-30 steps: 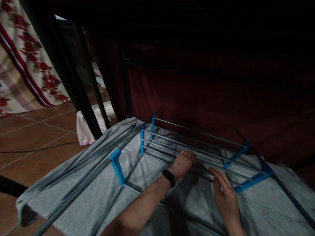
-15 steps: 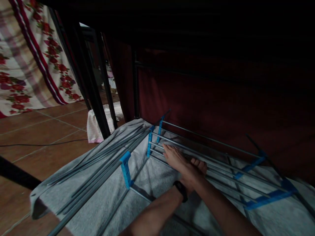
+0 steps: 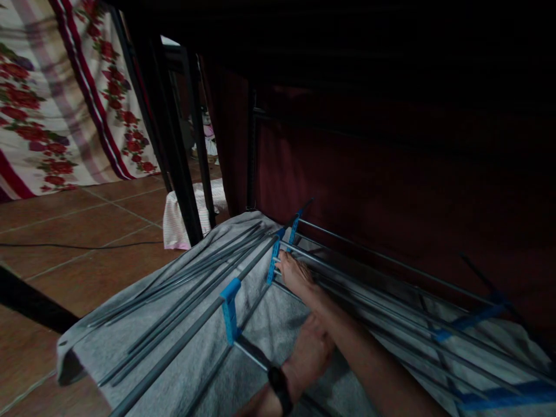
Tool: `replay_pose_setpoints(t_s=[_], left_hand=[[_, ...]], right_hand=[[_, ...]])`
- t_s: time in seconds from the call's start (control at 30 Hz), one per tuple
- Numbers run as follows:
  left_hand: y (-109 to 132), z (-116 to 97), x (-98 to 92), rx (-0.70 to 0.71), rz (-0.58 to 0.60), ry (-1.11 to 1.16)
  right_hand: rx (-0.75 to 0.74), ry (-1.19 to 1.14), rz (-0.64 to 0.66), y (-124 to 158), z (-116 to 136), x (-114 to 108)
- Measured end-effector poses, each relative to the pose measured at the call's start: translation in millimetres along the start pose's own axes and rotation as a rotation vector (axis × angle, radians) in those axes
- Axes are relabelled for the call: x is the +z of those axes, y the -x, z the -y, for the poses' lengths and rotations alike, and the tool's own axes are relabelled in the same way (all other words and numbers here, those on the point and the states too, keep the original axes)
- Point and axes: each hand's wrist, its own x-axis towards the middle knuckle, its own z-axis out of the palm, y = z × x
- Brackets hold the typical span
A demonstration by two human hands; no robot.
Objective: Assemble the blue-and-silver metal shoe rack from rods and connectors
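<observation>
A metal rack of thin grey rods and blue plastic brackets lies on a grey blanket [image 3: 256, 307]. My right hand [image 3: 295, 272] is closed around the end of a metal rod, right beside a blue bracket [image 3: 273, 259]. Below my right forearm is my left hand [image 3: 310, 346], a dark band on its wrist. Its fingers look curled in, but the forearm partly covers them, and whether they hold anything is hidden. Nearer me, another blue bracket [image 3: 230, 313] joins a thick tube [image 3: 186, 340] to a lower bar.
Several loose metal rods [image 3: 182, 275] lie on the blanket's left side. Black frame posts [image 3: 185, 168] stand behind, near a striped cloth [image 3: 178, 223]. A dark red cloth [image 3: 347, 174] hangs at the back. A cable [image 3: 87, 247] crosses the tiled floor [image 3: 125, 202].
My right hand has moved toward the blue bracket at the rods' left end. My left hand has drawn back from the rods, down and left toward me. The view has shifted slightly.
</observation>
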Motion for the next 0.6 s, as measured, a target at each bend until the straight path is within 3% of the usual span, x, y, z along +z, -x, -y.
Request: replay_pose_setpoints(t_s=[0.07, 0.13, 0.2, 0.37, 0.6], left_hand=[[2.5, 32.5, -27.9, -0.344, -0.229, 0.034], [-11.0, 67.0, -52.7, -0.687, -0.592, -0.024], [-35.2, 95.0, -71.8, -0.722, -0.707, -0.016], [-82.0, 124.6, -89.7, -0.596, -0.592, 0.422], [-77.2, 134.0, -86.6, -0.612, -0.601, 0.654]], right_hand=[[-0.006, 0.012, 0.004, 0.5, -1.0, 0.0], [-0.009, 0.026, 0.011, 0.2, -0.9, -0.4], [-0.014, 0.038, 0.017, -0.2, -0.4, -1.3], [-0.029, 0.060, 0.022, -1.0, -1.2, -4.1], [-0.056, 0.037, 0.057, -3.3, -6.0, -5.5]])
